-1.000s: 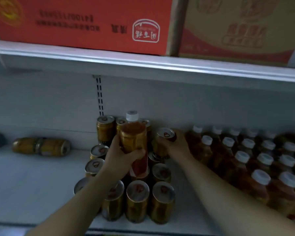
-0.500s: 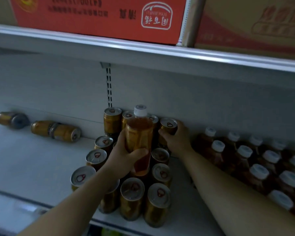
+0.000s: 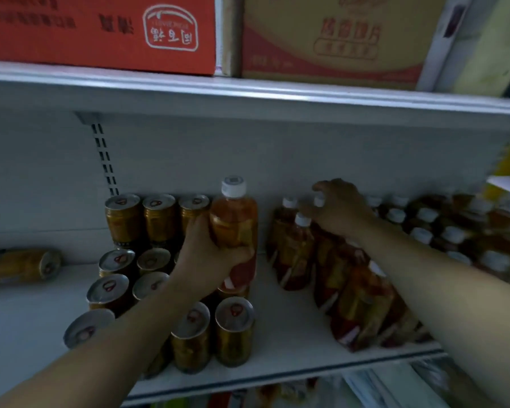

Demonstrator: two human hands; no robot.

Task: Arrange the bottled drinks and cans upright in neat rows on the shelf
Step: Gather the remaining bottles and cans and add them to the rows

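Observation:
My left hand (image 3: pixel 209 254) grips an amber drink bottle (image 3: pixel 234 222) with a white cap and red label, held upright above the block of gold cans (image 3: pixel 233 328) standing in rows on the white shelf (image 3: pixel 292 334). My right hand (image 3: pixel 337 210) reaches to the back of the shelf and rests its curled fingers on the white caps of the bottles (image 3: pixel 295 251) standing at the right. Those bottles fill the right part of the shelf in rows. A bare strip of shelf separates cans and bottles.
A gold can (image 3: pixel 24 265) lies on its side at the far left of the shelf. The shelf above (image 3: pixel 248 92) carries a red carton (image 3: pixel 100 30) and a yellow-red carton (image 3: pixel 330 39). A slotted upright (image 3: pixel 105 160) runs down the back wall.
My right hand has left the back can and moved right onto the bottle caps. My left hand has carried the bottle a little to the right. The camera has swung rightward.

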